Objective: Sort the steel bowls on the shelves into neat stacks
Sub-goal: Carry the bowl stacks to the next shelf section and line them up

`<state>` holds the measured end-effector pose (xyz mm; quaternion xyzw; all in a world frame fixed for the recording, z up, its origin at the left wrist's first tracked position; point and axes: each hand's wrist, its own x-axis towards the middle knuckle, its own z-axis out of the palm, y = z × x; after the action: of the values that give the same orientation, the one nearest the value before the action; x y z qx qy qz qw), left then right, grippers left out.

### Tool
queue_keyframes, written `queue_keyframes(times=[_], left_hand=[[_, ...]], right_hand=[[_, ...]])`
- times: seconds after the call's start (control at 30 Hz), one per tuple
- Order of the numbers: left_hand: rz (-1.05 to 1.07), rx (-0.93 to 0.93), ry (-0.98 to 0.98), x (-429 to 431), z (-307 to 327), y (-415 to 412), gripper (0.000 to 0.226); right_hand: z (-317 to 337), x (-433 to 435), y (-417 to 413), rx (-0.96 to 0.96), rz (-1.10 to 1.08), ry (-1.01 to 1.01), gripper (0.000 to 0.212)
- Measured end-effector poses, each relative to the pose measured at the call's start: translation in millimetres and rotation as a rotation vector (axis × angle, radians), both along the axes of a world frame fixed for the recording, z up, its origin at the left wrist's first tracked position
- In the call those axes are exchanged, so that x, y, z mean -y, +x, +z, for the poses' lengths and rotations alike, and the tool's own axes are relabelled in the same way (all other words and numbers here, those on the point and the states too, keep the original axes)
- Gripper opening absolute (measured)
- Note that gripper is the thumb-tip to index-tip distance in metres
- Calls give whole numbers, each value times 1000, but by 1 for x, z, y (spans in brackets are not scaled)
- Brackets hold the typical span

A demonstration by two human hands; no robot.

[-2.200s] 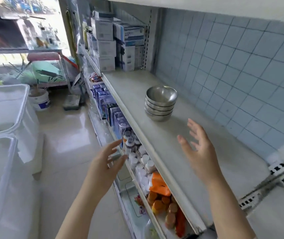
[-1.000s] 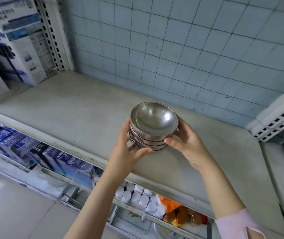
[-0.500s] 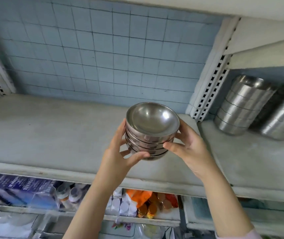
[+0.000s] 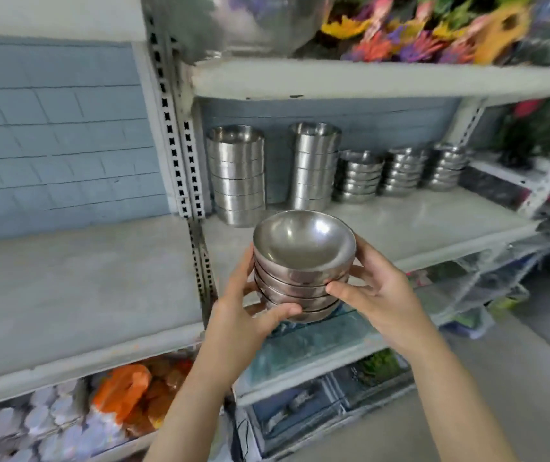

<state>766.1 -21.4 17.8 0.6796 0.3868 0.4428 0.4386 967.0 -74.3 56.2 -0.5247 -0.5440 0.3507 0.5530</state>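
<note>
Hands first: your left hand (image 4: 243,315) and right hand (image 4: 380,295) are both clamped on the held stack (image 4: 303,271), one on each side. It is several steel bowls nested upright, with the top bowl's mouth open toward you. Your left thumb (image 4: 283,310) lies across the lowest bowls at the front, and that hand's fingers curl round the left side. Your right thumb (image 4: 337,288) presses the front a little higher, and the right fingers (image 4: 362,258) wrap the right side just under the rim.

You hold the stack in the air, touching no shelf. It hangs in front of the right shelf (image 4: 433,225), just right of the post (image 4: 180,145) that splits the two bays.

On that shelf, along the tiled wall (image 4: 50,128), the first tall stack (image 4: 237,175) stands beside the post. The second tall stack (image 4: 313,165) stands apart from it, further right. Three low stacks (image 4: 400,171) follow in a row, close together. The nearest of them is just beside the second tall stack, and you cannot tell whether they touch.

The left shelf (image 4: 67,278) runs grey on the other side of the post. On the shelf above you, flowers (image 4: 433,25) lie beside a blurred steel vessel (image 4: 250,21). Under the left shelf sits an orange packet (image 4: 123,391), too blurred to read.
</note>
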Motion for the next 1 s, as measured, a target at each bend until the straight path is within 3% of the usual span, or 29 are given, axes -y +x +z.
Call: queue_keyframes(times=[0.27,0.57,1.0], left_hand=[[-153,-10,-33,-12,1,113,97],[-239,27,-98,-93,-14,240,96],[-292,-67,-118,-155,-26,397,100]], right_hand=[[-13,11,108,-9,-118,-18,73],[-24,-52,227,-25,-193,-43,80],[-44,-105,380,-14,-269,-70,73]])
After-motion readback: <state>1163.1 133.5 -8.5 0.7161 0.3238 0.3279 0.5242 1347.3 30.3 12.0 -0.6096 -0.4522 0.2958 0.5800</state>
